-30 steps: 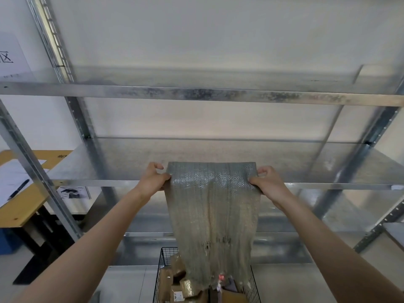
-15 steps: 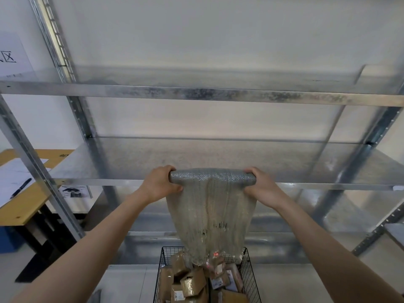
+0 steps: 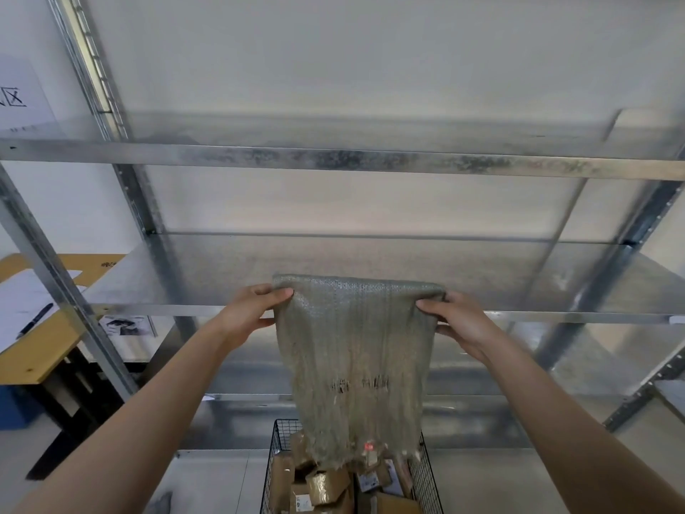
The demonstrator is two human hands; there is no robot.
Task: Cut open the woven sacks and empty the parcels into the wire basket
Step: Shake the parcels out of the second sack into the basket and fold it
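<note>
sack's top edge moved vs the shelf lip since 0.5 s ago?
Yes. The sack top edge has risen from level with the shelf lip to above it.

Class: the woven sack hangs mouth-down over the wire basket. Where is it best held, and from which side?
By its closed top edge, one hand at each corner, coming in from the two sides as the left hand and right hand do. The woven sack hangs limp, open end over the wire basket.
</note>
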